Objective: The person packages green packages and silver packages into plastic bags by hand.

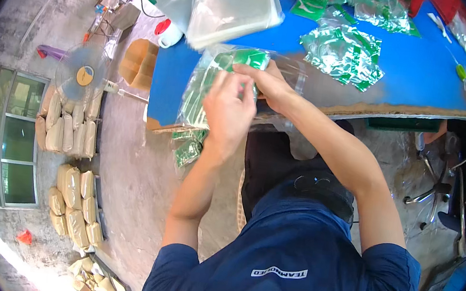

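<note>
Over the front left edge of the blue table, a clear plastic bag [193, 98] lies around or against a shiny green packet [248, 59]. My right hand [271, 85] grips the packet and bag from the right, thumb on top and fingers underneath. Close beside it, my left hand [230, 102] is closed, its fingers curled together above the bag. Whatever sits between those left fingertips is too small or blurred to make out. Below the edge, near my left wrist, hangs another green and silver packet [188, 147].
A stack of clear bags [237, 8] lies at the table's back left, beside a white mug with red lid [168, 33]. Green and silver packets [344, 52] spread over the blue table [410, 79]. A fan [83, 74] and filled tan sacks [72, 205] stand left.
</note>
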Demonstrator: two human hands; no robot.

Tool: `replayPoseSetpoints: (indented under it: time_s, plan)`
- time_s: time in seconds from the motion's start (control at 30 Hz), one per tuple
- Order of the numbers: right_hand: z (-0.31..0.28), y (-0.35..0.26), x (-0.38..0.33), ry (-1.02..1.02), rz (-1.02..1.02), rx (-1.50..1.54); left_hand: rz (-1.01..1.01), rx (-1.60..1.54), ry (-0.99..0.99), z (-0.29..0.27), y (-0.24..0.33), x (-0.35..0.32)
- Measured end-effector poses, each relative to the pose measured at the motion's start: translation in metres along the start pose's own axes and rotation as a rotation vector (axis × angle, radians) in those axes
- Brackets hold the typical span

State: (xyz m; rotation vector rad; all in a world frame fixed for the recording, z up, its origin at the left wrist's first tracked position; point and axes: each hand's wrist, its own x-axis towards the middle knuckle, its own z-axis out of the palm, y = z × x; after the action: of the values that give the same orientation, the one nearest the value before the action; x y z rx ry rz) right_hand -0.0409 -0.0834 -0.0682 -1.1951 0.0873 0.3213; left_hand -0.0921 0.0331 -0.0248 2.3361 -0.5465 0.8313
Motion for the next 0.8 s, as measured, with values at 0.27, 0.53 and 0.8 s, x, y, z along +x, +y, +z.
replayPoseSetpoints:
  time_s: [0.27, 0.53, 0.8]
  plan:
    - [-0.029, -0.013, 0.014, -0.332, 0.184, 0.069, -0.448, -0.517, 0.068, -0.035, -0.123, 0.016]
    - [-0.014, 0.006, 0.045, 0.026, 0.008, -0.288, -0.919, -1.082, -0.477, -0.026, -0.196, 0.001]
    - [-0.010, 0.020, 0.042, 0.282, -0.047, -0.556, -0.784, -1.398, -0.456, -0.010, -0.159, 0.004]
